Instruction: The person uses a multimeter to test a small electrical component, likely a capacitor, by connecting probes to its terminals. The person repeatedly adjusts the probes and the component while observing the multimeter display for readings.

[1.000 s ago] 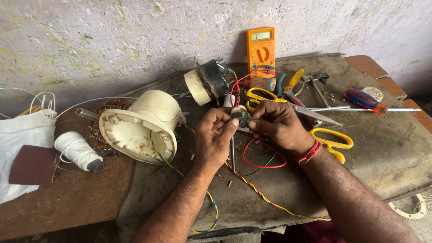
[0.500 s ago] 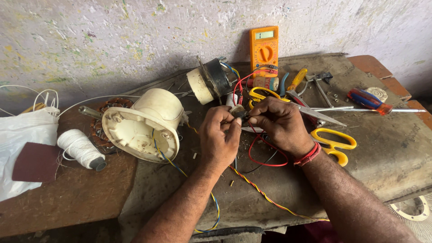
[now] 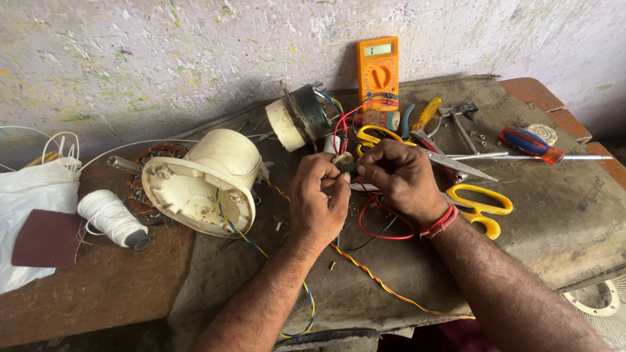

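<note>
Pinching is done by both hands over the workbench (image 3: 541, 215): a small round part (image 3: 342, 159) is held between left hand (image 3: 317, 202) fingertips and right hand (image 3: 401, 179) fingertips, sitting right at the point where they meet. Red wire (image 3: 372, 225) loops beneath the right hand. Cream fan housing (image 3: 205, 182) lies left, yellow scissors (image 3: 479, 205) right.

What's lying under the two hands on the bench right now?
Under the left hand and right hand run a red wire, a black wire, and a twisted red-yellow wire on the grey bench mat. The wires' ends beneath the palms are hidden.
</note>
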